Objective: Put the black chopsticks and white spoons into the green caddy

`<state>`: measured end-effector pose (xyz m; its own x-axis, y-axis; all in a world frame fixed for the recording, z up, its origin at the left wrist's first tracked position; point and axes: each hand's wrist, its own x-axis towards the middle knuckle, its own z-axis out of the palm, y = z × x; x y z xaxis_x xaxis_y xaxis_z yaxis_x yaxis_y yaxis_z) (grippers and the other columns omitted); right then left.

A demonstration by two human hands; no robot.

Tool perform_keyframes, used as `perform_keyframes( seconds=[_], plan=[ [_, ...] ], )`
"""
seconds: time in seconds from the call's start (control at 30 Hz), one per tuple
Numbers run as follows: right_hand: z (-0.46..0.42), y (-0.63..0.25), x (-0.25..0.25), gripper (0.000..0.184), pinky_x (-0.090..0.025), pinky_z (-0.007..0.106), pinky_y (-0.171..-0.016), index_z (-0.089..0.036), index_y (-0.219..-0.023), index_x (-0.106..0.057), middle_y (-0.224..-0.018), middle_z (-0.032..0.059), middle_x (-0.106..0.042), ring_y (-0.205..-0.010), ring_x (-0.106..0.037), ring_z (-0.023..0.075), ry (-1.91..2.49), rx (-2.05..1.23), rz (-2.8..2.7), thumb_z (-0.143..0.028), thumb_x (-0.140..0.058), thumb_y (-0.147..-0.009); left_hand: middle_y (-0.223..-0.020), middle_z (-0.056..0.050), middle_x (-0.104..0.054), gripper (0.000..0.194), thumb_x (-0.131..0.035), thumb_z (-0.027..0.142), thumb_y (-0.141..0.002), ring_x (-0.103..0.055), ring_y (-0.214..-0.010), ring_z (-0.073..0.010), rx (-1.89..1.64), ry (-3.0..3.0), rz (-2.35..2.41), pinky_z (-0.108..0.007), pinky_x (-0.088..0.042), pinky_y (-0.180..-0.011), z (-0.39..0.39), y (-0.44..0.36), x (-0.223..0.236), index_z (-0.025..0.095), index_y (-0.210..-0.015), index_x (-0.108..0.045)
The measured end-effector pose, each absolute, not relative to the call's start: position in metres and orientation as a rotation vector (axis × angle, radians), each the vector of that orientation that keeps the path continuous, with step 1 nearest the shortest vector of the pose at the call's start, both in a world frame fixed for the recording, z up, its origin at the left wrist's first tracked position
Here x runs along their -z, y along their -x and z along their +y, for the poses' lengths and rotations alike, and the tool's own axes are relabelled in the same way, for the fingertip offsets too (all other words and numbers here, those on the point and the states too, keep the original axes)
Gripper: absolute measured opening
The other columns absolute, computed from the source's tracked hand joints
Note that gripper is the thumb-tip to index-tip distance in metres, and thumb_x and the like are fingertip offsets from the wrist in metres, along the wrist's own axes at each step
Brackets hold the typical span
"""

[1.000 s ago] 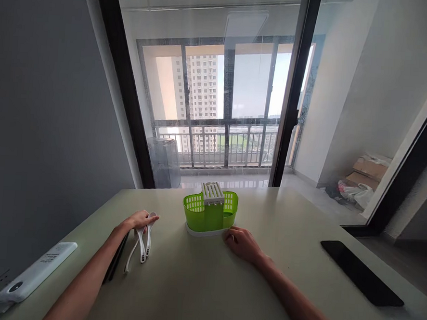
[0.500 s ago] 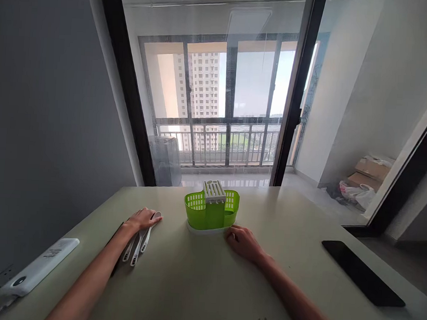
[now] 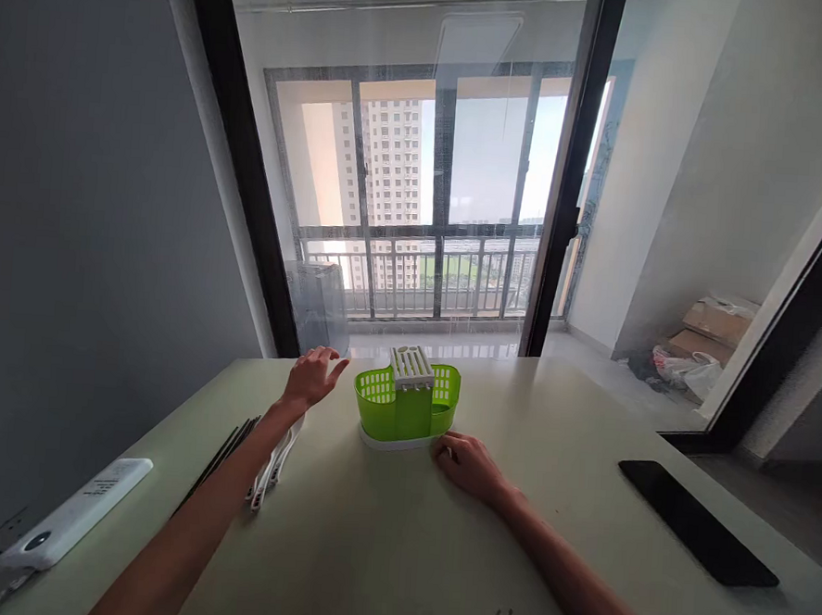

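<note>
A green cutlery basket (image 3: 411, 414) with a slotted white top and a white base stands at the middle of the table. To its left, my left hand (image 3: 315, 376) is raised, thumb and fingers apart, with nothing visible in it. Several white spoons (image 3: 277, 462) lie together, partly hidden by my left forearm. Beyond that forearm lies a bundle of black chopsticks (image 3: 225, 449), also partly covered. My right hand (image 3: 467, 464) rests on the table with curled fingers, its fingertips at the right front edge of the basket's white base.
A white power strip (image 3: 85, 510) with a cable lies at the table's left edge. On the right is a flat black slab (image 3: 697, 522). A glass sliding door with a dark frame (image 3: 563, 205) rises behind the table (image 3: 368, 546). Cardboard boxes (image 3: 720, 326) sit beyond it.
My left hand has lifted off the spoons and moved up and right toward the basket, its fingers spreading. More of the chopsticks now shows. My right hand and the basket have stayed put.
</note>
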<state>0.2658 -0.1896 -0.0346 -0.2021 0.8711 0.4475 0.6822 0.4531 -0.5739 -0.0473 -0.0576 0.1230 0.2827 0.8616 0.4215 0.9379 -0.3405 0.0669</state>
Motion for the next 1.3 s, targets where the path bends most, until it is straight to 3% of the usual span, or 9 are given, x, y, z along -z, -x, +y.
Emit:
perform_keyframes(
  seconds=[0.13,0.23,0.37,0.47,0.63,1.07,1.3],
  plan=[
    [-0.190,-0.266,0.033,0.026,-0.041,0.025,-0.072,-0.023,-0.082,-0.073,-0.090,0.0012,-0.074,-0.077,-0.064,0.0156,1.308,-0.327,-1.961,-0.014,-0.049,-0.086,-0.124,-0.013,-0.068,0.058,-0.009,0.045,-0.107,-0.065,-0.113,-0.0235,0.868,2.412,-1.580,-0.035,-0.051,-0.093,-0.090,-0.019,-0.145,0.018,-0.127,-0.056],
    [-0.189,-0.266,0.032,0.026,-0.041,0.025,-0.072,-0.023,-0.083,-0.073,-0.091,0.0018,-0.075,-0.076,-0.063,0.0156,1.317,-0.331,-1.962,-0.015,-0.049,-0.086,-0.127,-0.011,-0.066,0.043,-0.035,0.053,-0.104,-0.058,-0.123,-0.0277,1.212,2.551,-1.196,-0.044,-0.047,-0.104,-0.132,-0.061,-0.151,0.022,-0.123,-0.059],
    [-0.189,-0.266,0.032,0.026,-0.041,0.024,-0.073,-0.023,-0.082,-0.073,-0.091,0.0010,-0.075,-0.076,-0.063,0.0147,1.317,-0.327,-1.962,-0.014,-0.049,-0.085,-0.147,-0.013,-0.052,0.048,-0.053,0.051,-0.098,-0.040,-0.143,-0.0337,1.033,2.630,-0.895,-0.055,-0.036,-0.116,-0.171,-0.090,-0.132,0.027,-0.138,-0.049],
    [-0.188,-0.266,0.034,0.025,-0.040,0.024,-0.073,-0.023,-0.082,-0.072,-0.090,0.0002,-0.074,-0.075,-0.061,0.0138,1.310,-0.319,-1.964,-0.014,-0.049,-0.085,-0.152,-0.016,-0.045,0.059,-0.056,0.051,-0.095,-0.035,-0.147,-0.0357,0.904,2.711,-0.845,-0.059,-0.037,-0.116,-0.170,-0.092,-0.108,0.026,-0.146,-0.040],
    [-0.186,-0.267,0.038,0.023,-0.038,0.024,-0.071,-0.022,-0.081,-0.072,-0.089,0.0002,-0.073,-0.073,-0.060,0.0135,1.309,-0.318,-1.963,-0.013,-0.051,-0.084,-0.154,-0.016,-0.043,0.062,-0.057,0.047,-0.095,-0.034,-0.148,-0.0329,0.840,2.715,-0.795,-0.055,-0.034,-0.120,-0.146,-0.077,-0.093,0.025,-0.148,-0.036],
    [-0.187,-0.268,0.036,0.026,-0.039,0.024,-0.070,-0.023,-0.084,-0.074,-0.087,0.0001,-0.073,-0.066,-0.056,0.0126,1.324,-0.352,-1.970,-0.012,-0.051,-0.082,-0.147,-0.010,-0.057,0.044,-0.040,0.043,-0.102,-0.039,-0.144,-0.0345,0.939,2.254,-1.287,-0.053,-0.021,-0.123,-0.064,0.014,-0.091,0.023,-0.139,-0.051],
    [-0.188,-0.268,0.036,0.025,-0.038,0.025,-0.069,-0.024,-0.083,-0.074,-0.086,-0.0003,-0.072,-0.066,-0.056,0.0127,1.339,-0.366,-1.965,-0.014,-0.051,-0.083,-0.143,-0.009,-0.061,0.041,-0.038,0.040,-0.101,-0.042,-0.140,-0.0328,0.921,2.127,-1.426,-0.049,-0.021,-0.121,-0.044,0.086,-0.103,0.021,-0.133,-0.055]
  ],
)
